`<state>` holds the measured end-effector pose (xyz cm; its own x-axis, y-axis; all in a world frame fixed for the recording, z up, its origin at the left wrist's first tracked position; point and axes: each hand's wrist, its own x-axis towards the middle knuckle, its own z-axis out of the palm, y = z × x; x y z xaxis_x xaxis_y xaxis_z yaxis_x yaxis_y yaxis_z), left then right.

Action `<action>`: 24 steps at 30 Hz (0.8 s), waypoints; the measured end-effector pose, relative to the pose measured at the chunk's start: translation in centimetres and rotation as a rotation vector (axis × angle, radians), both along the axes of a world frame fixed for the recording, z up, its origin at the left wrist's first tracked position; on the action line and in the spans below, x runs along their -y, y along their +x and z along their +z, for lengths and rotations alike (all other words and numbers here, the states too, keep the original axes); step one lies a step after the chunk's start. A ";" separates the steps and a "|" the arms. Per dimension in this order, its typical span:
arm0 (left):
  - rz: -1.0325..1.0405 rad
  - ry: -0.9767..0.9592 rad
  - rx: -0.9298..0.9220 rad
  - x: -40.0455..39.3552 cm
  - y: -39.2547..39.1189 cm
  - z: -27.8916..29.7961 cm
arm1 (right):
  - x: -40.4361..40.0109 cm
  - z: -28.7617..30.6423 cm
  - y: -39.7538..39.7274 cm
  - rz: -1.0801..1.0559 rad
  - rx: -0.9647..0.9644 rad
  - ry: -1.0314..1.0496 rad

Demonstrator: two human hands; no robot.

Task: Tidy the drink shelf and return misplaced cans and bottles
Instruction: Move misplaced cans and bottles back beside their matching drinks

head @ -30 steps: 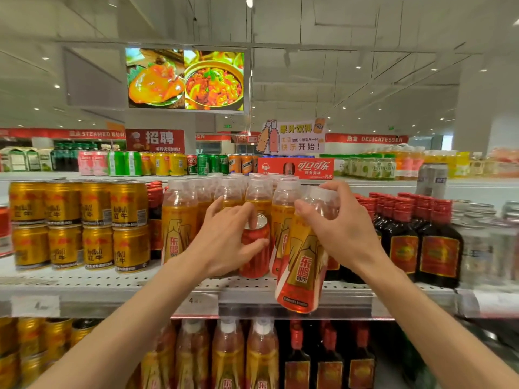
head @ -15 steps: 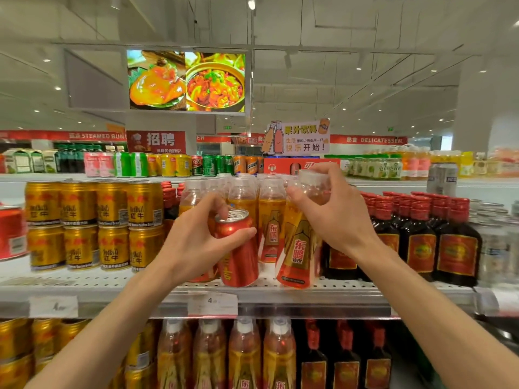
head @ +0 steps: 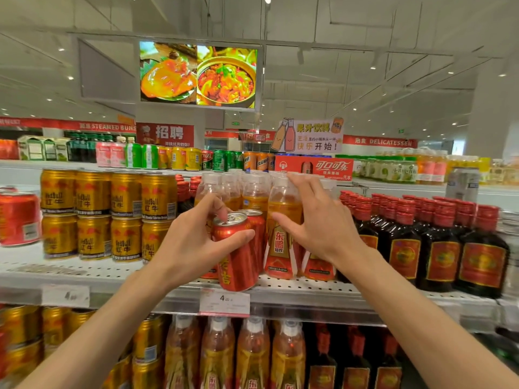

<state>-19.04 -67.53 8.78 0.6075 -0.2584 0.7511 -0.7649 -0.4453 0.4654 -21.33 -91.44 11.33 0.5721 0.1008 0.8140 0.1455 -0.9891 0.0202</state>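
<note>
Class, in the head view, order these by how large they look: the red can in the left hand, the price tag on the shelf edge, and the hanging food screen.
1. Food screen
2. Red can, enlarged by nearness to the camera
3. Price tag

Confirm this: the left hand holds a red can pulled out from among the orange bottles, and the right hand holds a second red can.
Not quite. In the head view, the left hand does hold the red can, but the right hand holds no can; its fingers are spread against an orange bottle on the shelf.

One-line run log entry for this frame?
left hand: grips red can, off shelf | right hand: open at orange bottle | second red can among bottles
</note>
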 end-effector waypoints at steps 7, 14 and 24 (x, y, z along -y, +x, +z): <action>0.008 -0.007 0.004 0.3 -0.3 -0.1 | 0.3 -0.8 0.4 0.048 0.011 -0.005; -0.021 -0.057 -0.084 0.7 -1.0 -0.6 | 0.8 -1.7 -0.5 0.124 -0.025 0.054; -0.122 -0.304 -0.301 3.7 -3.6 -2.9 | 1.0 -8.3 -6.9 0.512 -0.420 0.506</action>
<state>-22.61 -71.22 5.92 0.7893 -0.1363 0.5987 -0.6140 -0.1687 0.7711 -28.19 -92.41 3.07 0.8210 0.1103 0.5602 0.4760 -0.6741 -0.5648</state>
